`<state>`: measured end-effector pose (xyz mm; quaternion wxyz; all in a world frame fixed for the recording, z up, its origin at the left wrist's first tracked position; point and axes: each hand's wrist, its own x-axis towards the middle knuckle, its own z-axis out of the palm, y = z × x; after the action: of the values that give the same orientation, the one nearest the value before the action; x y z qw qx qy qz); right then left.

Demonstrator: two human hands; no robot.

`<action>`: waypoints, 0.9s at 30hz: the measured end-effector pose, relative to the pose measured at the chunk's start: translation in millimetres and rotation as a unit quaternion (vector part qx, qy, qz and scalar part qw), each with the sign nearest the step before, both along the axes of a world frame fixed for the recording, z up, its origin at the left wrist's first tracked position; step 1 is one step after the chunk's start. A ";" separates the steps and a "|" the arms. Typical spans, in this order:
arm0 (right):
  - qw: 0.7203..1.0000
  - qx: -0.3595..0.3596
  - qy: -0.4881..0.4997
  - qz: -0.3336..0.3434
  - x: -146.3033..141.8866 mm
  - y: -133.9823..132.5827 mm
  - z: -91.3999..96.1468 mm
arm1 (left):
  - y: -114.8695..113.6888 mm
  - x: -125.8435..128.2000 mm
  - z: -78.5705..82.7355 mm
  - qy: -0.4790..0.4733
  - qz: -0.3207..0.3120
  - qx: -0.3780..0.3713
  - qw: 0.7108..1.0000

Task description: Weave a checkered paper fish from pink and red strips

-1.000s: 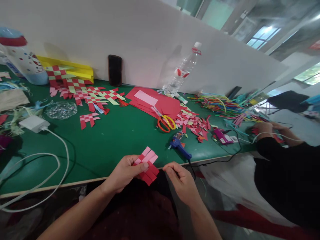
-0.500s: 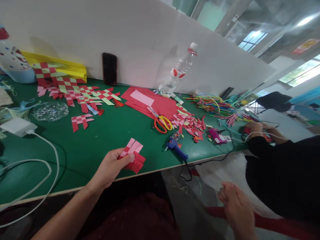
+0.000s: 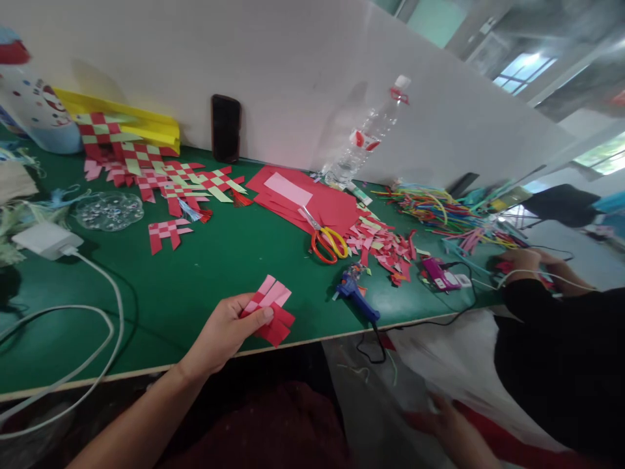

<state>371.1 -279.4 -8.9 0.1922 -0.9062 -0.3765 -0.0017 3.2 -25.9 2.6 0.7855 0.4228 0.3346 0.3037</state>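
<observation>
Between thumb and fingers, my left hand (image 3: 234,329) grips a woven paper piece (image 3: 274,296) of red and pink strips, above the front edge of the green table (image 3: 219,260). My right hand (image 3: 452,423) hangs below the table edge at the lower right, away from the table. It is blurred, so its fingers cannot be made out clearly. A blue glue gun (image 3: 359,296) lies to the right of the woven piece. Behind it are scissors (image 3: 329,241) with orange and yellow handles, partly on red paper sheets (image 3: 332,202). A small finished woven fish shape (image 3: 168,233) lies farther left.
Paper scraps (image 3: 383,244) are heaped beside the scissors. A plastic bottle (image 3: 364,140) and a phone (image 3: 226,130) stand by the partition. More woven pieces (image 3: 141,159), a dish of beads (image 3: 110,212) and a white cable (image 3: 114,286) are leftward. A co-worker's sleeve (image 3: 527,303) is at right.
The view has shifted, so the table things appear farther right. My right hand has moved lower and is more blurred. My left hand keeps hold of the woven paper piece.
</observation>
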 end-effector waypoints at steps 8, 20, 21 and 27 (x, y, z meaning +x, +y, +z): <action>0.935 0.136 0.182 0.272 -118.9 166.4 55.0 | 0.9 1.5 2.6 0.011 -0.010 0.014 1.000; 0.879 0.202 0.210 0.377 -192.5 205.4 40.5 | -2.0 7.7 0.8 0.034 -0.008 0.059 0.998; 0.880 0.199 0.206 0.378 -191.4 204.1 41.3 | -2.4 8.4 1.7 0.036 -0.009 0.061 0.997; 0.887 0.182 0.173 0.388 -191.5 200.7 42.0 | -4.8 11.7 5.3 0.058 -0.006 0.091 0.994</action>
<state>179.6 -78.8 33.1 0.4011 -0.6232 -0.6517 0.1614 14.9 -30.7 7.9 0.7250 0.5113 0.3483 0.3026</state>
